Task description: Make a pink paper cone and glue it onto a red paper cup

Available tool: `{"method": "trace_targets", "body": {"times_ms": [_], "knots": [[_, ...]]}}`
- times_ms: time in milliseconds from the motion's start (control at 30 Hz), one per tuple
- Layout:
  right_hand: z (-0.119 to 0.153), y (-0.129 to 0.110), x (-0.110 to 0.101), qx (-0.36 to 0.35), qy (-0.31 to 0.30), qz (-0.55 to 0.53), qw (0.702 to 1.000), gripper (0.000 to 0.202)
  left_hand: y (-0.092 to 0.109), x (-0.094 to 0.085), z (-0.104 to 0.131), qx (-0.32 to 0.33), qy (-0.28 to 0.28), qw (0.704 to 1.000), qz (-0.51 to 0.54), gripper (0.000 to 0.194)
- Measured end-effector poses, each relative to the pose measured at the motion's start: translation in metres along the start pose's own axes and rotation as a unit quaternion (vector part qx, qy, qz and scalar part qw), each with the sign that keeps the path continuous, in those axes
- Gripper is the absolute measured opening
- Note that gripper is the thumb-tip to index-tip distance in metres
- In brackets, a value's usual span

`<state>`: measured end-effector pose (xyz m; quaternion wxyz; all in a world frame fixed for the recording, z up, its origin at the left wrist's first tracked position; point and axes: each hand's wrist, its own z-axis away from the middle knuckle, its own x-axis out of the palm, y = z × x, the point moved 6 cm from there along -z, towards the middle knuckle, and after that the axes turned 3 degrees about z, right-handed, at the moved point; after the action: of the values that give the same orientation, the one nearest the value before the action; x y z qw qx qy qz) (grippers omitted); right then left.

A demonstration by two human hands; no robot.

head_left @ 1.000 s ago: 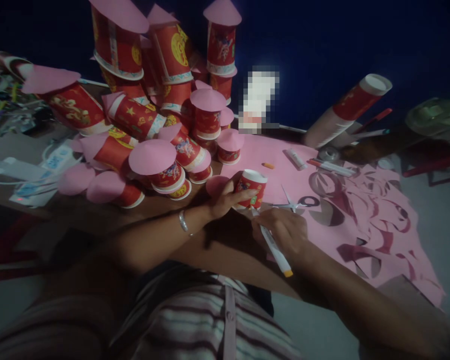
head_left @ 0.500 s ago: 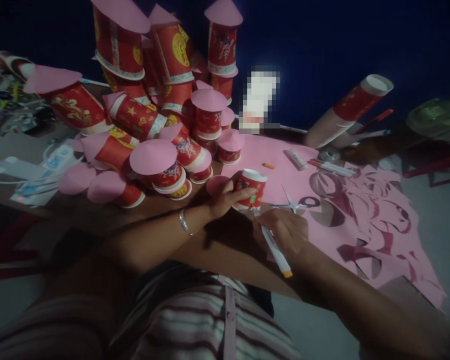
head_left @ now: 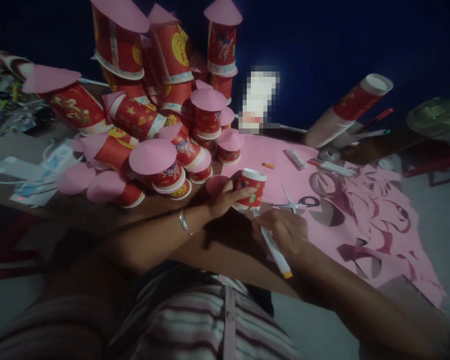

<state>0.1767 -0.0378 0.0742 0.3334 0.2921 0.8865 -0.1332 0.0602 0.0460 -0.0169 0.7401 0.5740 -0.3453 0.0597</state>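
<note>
red paper cup (head_left: 258, 184) over the brown table (head_left: 193, 256), our left hand (head_left: 225, 199) clasped around it, our right hand (head_left: 287, 227) closed on a white marker (head_left: 276, 254), tip at the cup's lower edge, scissors (head_left: 293, 204) nearby, pink-topped cups (head_left: 153, 157) to the left

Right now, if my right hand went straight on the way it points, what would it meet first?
Probably the red paper cup, at its lower edge, where the marker in your right hand points; depth is unclear, so your left hand, holding it, could come first.
</note>
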Motion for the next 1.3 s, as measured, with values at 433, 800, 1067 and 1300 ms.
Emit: {"method": "trace_targets", "body": {"times_ms": [433, 800, 1067, 1300], "knots": [[-0.0014, 0.0001, -0.0003, 0.004, -0.028, 0.007, 1.000, 0.021, 0.0000, -0.0003, -0.0014, 0.005, 0.002, 1.000, 0.008, 0.046], [-0.0027, -0.0020, -0.0006, 0.006, -0.012, -0.009, 1.000, 0.021, 0.0007, -0.0003, -0.0007, 0.005, 0.006, 1.000, 0.003, 0.044], [0.0009, -0.0033, 0.0017, -0.001, -0.014, 0.009, 1.000, 0.018, 0.0023, 0.0006, -0.0001, 0.006, 0.008, 1.000, -0.002, 0.041], [0.0011, -0.0052, 0.0016, -0.015, 0.002, 0.008, 1.000, 0.017, 0.0008, -0.0006, 0.0003, 0.000, 0.010, 1.000, -0.011, 0.041]]}}
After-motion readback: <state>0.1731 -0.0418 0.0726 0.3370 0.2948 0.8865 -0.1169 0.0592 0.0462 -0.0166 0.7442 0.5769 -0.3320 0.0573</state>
